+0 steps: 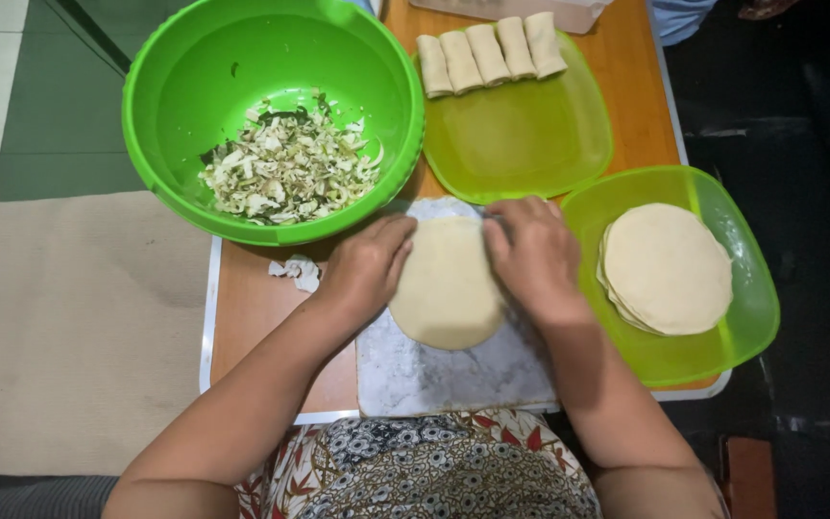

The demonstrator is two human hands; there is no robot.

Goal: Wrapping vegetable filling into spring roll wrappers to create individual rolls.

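Observation:
A pale round dough wrapper [446, 288] lies flat on a grey marble slab [444, 370]. My left hand [367, 264] rests on the wrapper's left edge, fingers together and pressing down. My right hand [530, 252] presses on its upper right edge. Neither hand grips anything. A big green bowl [175, 96] of shredded vegetable filling [285, 168] stands just beyond my left hand.
A green tray [751, 317] at right holds a stack of round wrappers [667, 267]. A green lid-like plate [521, 144] behind carries several rolled spring rolls [490, 53]. Some filling scraps [298, 271] lie on the wooden table [252, 308]. A clear container [569, 12] sits at the far edge.

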